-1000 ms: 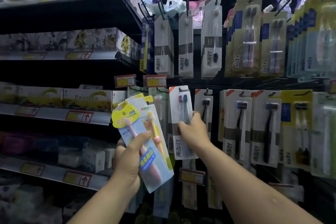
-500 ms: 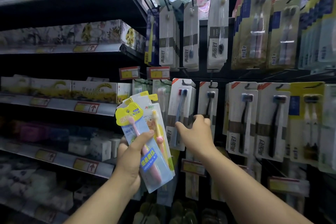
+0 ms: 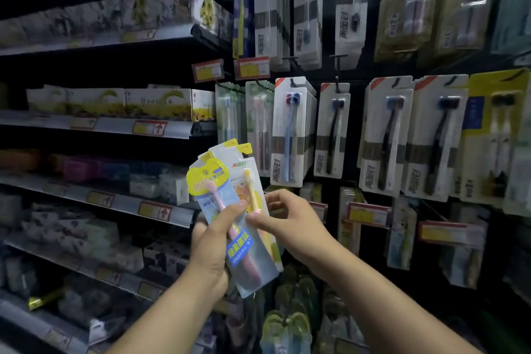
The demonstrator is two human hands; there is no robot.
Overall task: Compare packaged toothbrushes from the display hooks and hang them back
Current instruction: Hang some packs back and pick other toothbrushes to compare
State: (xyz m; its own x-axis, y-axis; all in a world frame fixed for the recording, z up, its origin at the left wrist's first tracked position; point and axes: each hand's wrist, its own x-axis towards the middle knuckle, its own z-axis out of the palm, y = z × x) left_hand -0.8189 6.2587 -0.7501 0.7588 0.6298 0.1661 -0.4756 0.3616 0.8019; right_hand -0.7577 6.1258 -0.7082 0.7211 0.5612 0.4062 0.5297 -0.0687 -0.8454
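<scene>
**Toothbrush packs (image 3: pixel 244 238) fanned in front of me**

My left hand (image 3: pixel 214 250) grips the fan low down, with the thumb pressed across the pink-brush pack (image 3: pixel 250 264) at the front. My right hand (image 3: pixel 290 218) pinches the right edge of the yellow-brush pack (image 3: pixel 253 181) behind it, thumb on its face and fingers curled. Beyond, white packs hang on the display hooks (image 3: pixel 293 82), a blue-brush pack (image 3: pixel 290 135) nearest. Boxed goods (image 3: pixel 115 102) fill the shelves (image 3: pixel 115 125) at left.
</scene>
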